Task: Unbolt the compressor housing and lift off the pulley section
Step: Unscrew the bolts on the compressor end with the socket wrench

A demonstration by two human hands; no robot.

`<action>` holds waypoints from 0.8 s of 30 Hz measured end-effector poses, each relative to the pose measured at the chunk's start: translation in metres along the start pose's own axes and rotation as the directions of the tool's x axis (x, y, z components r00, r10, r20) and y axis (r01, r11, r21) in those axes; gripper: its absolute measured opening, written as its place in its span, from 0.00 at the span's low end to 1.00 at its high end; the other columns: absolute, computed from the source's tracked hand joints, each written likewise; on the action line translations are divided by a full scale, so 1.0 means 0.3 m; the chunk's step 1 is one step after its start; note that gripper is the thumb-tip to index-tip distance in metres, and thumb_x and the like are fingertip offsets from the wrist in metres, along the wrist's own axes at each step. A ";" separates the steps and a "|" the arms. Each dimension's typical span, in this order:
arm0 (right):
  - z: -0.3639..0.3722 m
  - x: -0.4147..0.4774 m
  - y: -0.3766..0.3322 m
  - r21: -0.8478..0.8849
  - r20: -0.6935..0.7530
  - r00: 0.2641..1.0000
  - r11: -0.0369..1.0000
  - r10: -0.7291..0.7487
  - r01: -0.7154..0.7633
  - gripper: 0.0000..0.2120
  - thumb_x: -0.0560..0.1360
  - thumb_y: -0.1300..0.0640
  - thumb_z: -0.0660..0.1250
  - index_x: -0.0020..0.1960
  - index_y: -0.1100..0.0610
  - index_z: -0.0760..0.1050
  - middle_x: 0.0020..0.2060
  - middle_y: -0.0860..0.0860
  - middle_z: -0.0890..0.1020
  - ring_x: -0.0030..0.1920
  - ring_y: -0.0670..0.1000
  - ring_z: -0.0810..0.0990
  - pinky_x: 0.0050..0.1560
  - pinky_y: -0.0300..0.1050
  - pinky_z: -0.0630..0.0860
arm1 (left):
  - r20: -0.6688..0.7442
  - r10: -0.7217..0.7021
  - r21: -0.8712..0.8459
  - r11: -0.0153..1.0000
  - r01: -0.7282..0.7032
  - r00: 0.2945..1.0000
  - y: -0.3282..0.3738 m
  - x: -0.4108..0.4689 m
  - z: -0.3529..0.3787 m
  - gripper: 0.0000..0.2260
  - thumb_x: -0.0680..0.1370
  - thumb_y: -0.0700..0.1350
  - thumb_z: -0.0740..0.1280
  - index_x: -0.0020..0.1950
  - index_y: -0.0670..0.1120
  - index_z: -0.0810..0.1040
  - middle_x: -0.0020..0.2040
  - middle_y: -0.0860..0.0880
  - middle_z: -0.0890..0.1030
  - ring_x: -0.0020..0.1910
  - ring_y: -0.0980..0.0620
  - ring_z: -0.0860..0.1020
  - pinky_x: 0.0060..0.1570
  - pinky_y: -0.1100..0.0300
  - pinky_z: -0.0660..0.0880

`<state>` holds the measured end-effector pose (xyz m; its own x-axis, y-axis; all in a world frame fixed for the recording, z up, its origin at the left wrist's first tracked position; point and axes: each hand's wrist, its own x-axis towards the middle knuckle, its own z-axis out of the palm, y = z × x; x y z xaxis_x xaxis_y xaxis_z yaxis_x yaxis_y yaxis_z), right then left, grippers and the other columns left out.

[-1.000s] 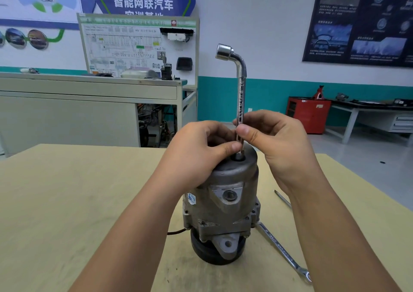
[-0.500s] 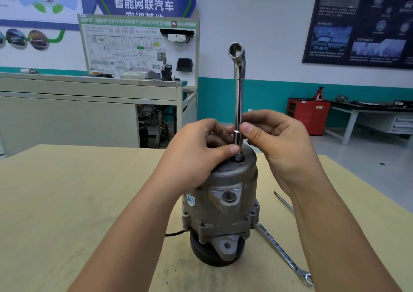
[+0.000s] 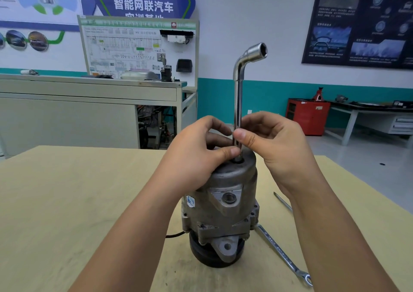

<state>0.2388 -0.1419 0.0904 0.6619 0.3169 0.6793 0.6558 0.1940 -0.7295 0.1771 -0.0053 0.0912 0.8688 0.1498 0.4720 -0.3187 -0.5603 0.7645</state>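
A grey metal compressor [image 3: 225,204] stands upright on the wooden table, its black pulley [image 3: 207,257] at the bottom. A chrome L-shaped socket wrench [image 3: 238,95] stands vertically with its lower end in a hole on the compressor's top; its bent socket head points to the upper right. My left hand [image 3: 196,155] rests on the compressor's top, thumb and fingers pinching the wrench's lower shaft. My right hand [image 3: 272,144] pinches the same shaft just above, between thumb and fingers.
A combination spanner [image 3: 283,256] lies on the table [image 3: 67,202] to the right of the compressor, and a thin rod [image 3: 282,201] lies behind it. A thin black cable [image 3: 175,234] leaves the compressor's left side. A workbench and a red cabinet stand far behind.
The wrench has turned about its upright shaft: its bent head pointed left a second ago, faced the camera half a second ago, and now points right. Both hands stay on the shaft.
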 end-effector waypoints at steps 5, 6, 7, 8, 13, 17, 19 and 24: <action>0.000 0.000 -0.002 0.002 -0.007 1.000 1.000 -0.009 0.009 0.11 0.69 0.66 0.71 0.40 0.50 0.78 0.33 0.41 0.83 0.38 0.40 0.82 0.41 0.30 0.76 | 0.022 0.011 -0.013 1.000 -0.010 1.000 -0.003 -0.002 0.002 0.11 0.73 0.44 0.73 0.50 0.54 0.73 0.39 0.60 0.85 0.43 0.62 0.82 0.54 0.51 0.77; -0.001 0.000 -0.001 0.000 -0.008 1.000 1.000 -0.011 0.011 0.11 0.69 0.66 0.71 0.39 0.50 0.78 0.33 0.41 0.83 0.39 0.40 0.82 0.42 0.30 0.76 | 0.019 0.013 -0.006 1.000 -0.013 1.000 -0.004 -0.001 0.004 0.11 0.73 0.45 0.73 0.50 0.54 0.73 0.38 0.61 0.84 0.43 0.62 0.82 0.53 0.51 0.77; -0.002 -0.001 -0.004 -0.003 -0.005 1.000 1.000 -0.009 0.009 0.12 0.69 0.67 0.71 0.39 0.49 0.78 0.33 0.41 0.83 0.39 0.41 0.83 0.42 0.31 0.77 | 0.014 0.017 0.003 1.000 -0.017 1.000 -0.005 0.000 0.004 0.12 0.73 0.45 0.74 0.49 0.54 0.73 0.38 0.61 0.84 0.42 0.62 0.81 0.53 0.52 0.77; -0.003 0.000 -0.004 0.000 -0.002 1.000 1.000 -0.007 0.007 0.12 0.69 0.67 0.70 0.40 0.50 0.78 0.33 0.42 0.84 0.40 0.41 0.83 0.43 0.31 0.77 | 0.007 0.020 0.010 1.000 -0.020 1.000 -0.006 0.001 0.006 0.12 0.72 0.46 0.74 0.49 0.54 0.73 0.38 0.62 0.84 0.42 0.62 0.81 0.52 0.53 0.76; -0.004 -0.001 -0.006 0.063 0.009 1.000 0.998 0.024 -0.025 0.08 0.67 0.62 0.72 0.41 0.51 0.78 0.35 0.43 0.84 0.40 0.42 0.83 0.41 0.31 0.77 | -0.063 0.023 0.021 1.000 -0.022 0.998 -0.010 0.004 0.017 0.12 0.69 0.49 0.76 0.45 0.57 0.73 0.37 0.62 0.83 0.39 0.64 0.80 0.45 0.57 0.75; 0.008 -0.002 0.005 0.054 0.038 0.998 0.997 0.055 -0.057 0.09 0.65 0.59 0.74 0.43 0.51 0.78 0.35 0.42 0.83 0.39 0.40 0.82 0.40 0.31 0.75 | -0.093 0.025 0.024 0.999 -0.022 0.995 -0.014 0.007 0.018 0.12 0.68 0.50 0.77 0.43 0.57 0.73 0.35 0.62 0.83 0.36 0.65 0.79 0.42 0.59 0.73; 0.010 -0.003 0.013 0.030 0.032 0.998 0.998 0.054 -0.055 0.09 0.67 0.63 0.74 0.43 0.51 0.78 0.34 0.41 0.83 0.38 0.39 0.81 0.40 0.30 0.75 | -0.094 0.029 0.030 0.999 -0.027 0.995 -0.013 0.005 0.018 0.12 0.68 0.51 0.77 0.42 0.57 0.73 0.35 0.62 0.82 0.36 0.65 0.79 0.39 0.61 0.71; 0.004 -0.002 0.014 0.042 0.035 0.998 0.998 0.053 -0.055 0.09 0.67 0.64 0.73 0.41 0.52 0.78 0.34 0.43 0.83 0.38 0.40 0.82 0.39 0.31 0.76 | -0.086 0.044 0.055 0.998 -0.040 0.995 -0.013 0.000 0.021 0.12 0.67 0.52 0.77 0.41 0.58 0.74 0.36 0.62 0.82 0.35 0.66 0.77 0.36 0.66 0.68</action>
<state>0.2407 -0.1401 0.0867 0.6829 0.3591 0.6362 0.6028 0.2150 -0.7684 0.1806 -0.0082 0.0855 0.8179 0.1945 0.5415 -0.3315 -0.6098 0.7199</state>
